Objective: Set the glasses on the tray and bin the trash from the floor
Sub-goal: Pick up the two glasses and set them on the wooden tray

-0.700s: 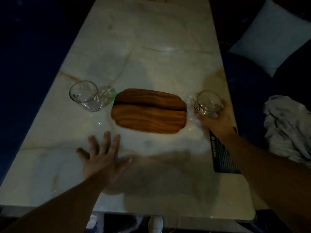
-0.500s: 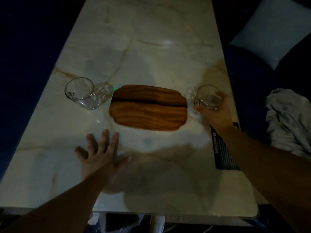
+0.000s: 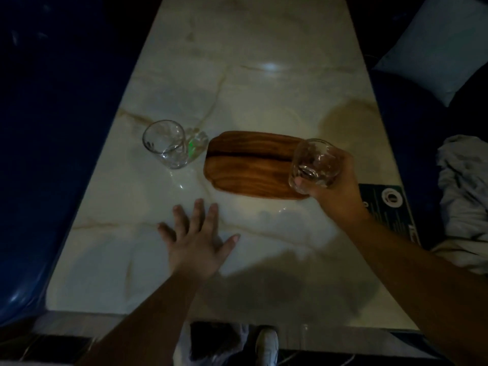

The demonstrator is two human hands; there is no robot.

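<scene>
A wooden tray (image 3: 248, 165) lies in the middle of the marble table (image 3: 253, 75). My right hand (image 3: 336, 183) grips a clear glass (image 3: 313, 165), tilted, over the tray's right end. Whether the glass touches the tray I cannot tell. A second clear glass (image 3: 167, 143) stands on the table just left of the tray. My left hand (image 3: 198, 241) rests flat on the table with fingers spread, nearer than the tray and holding nothing. White crumpled trash (image 3: 184, 347) shows dimly on the floor under the table's near edge.
A dark printed card (image 3: 388, 207) lies at the table's right edge. Blue seating (image 3: 52, 128) runs along the left. On the right are a pale cushion (image 3: 443, 46) and a crumpled grey cloth (image 3: 464, 196). A white shoe (image 3: 266, 344) shows below the table edge.
My right hand has lifted the glass off the table and carried it left, over the tray's right end. My left hand has stayed flat on the table.
</scene>
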